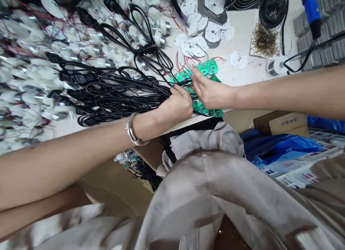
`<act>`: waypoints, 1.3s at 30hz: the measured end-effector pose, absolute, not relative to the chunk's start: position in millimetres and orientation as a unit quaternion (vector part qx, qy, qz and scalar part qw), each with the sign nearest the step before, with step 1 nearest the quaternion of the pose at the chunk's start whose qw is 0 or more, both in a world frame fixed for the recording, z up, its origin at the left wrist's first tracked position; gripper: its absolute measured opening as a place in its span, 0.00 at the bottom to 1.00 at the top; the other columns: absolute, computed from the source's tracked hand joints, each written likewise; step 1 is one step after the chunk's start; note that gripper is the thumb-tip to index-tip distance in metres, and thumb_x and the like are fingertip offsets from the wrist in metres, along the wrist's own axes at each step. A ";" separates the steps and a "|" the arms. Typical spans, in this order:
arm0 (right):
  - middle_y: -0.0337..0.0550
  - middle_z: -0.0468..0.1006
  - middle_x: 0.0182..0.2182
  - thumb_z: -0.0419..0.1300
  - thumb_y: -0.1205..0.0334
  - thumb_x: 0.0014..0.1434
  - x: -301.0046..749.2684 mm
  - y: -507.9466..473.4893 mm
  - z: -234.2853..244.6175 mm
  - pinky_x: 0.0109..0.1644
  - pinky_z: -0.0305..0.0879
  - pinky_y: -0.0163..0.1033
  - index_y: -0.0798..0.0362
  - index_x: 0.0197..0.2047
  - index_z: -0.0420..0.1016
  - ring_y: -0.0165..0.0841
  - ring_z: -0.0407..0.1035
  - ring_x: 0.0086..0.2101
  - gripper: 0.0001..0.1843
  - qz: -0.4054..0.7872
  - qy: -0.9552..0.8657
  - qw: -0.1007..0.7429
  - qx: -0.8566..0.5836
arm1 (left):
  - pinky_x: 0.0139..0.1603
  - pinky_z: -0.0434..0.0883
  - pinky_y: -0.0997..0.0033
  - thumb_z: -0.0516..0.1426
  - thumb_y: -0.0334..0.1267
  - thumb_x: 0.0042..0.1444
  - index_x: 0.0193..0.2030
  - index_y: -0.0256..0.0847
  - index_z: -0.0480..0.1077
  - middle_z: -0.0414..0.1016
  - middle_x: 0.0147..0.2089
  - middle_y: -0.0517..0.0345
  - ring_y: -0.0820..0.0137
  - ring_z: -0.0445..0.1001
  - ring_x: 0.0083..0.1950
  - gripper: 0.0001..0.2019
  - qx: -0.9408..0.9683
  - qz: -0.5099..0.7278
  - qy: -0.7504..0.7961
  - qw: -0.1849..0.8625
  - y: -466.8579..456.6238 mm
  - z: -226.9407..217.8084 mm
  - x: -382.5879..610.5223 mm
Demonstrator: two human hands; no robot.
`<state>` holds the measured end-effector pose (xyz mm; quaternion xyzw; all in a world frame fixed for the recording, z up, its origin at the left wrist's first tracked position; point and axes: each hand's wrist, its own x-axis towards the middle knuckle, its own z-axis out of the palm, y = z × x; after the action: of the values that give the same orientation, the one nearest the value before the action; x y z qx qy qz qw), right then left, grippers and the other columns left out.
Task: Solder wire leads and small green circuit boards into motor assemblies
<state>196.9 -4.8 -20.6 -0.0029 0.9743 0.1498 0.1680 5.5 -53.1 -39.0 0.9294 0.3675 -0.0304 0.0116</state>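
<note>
head view: the fingers (179,95) of my left hand (172,108) are clenched round a thick bundle of black power cords (121,93), and a metal bangle (132,129) sits on that wrist. my right hand (211,93) comes in from the other side, its fingertips (196,75) stretched out and touching a heap of green circuit boards (207,68), not closed round anything that i can see. the boards lie at the edge of the bench (249,75), just beside the cords, with red wires (194,58) running off them. beyond the cords, a wide spread of white plastic housings with metal cylinders (160,27) covers the bench, trailing wires of their own. past the green boards lie white round perforated boards (190,45), some on a dark grey plate (212,13). further right sit a spool of solder (276,67), a blue-handled soldering iron (311,9), a pad of brown shavings (265,41) and stacked grey blocks (318,38). below the bench edge are a cardboard box (285,122), a blue plastic bag (280,146) and a beige smock (194,192).
</note>
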 end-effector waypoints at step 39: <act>0.51 0.79 0.58 0.53 0.56 0.66 266.8 36.9 -34.0 0.54 0.74 0.48 0.51 0.64 0.71 0.39 0.76 0.53 0.25 -0.067 0.957 -0.096 0.266 | 0.73 0.66 0.45 0.52 0.38 0.67 0.69 0.32 0.67 0.65 0.73 0.34 0.49 0.63 0.75 0.25 0.958 -0.052 0.258 0.118 -53.3 -7.3 -57.2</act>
<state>266.8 36.9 -34.0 0.2663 0.9568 -0.0671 -0.0957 -57.2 -53.3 -7.3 0.9577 0.2576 -0.0515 0.1178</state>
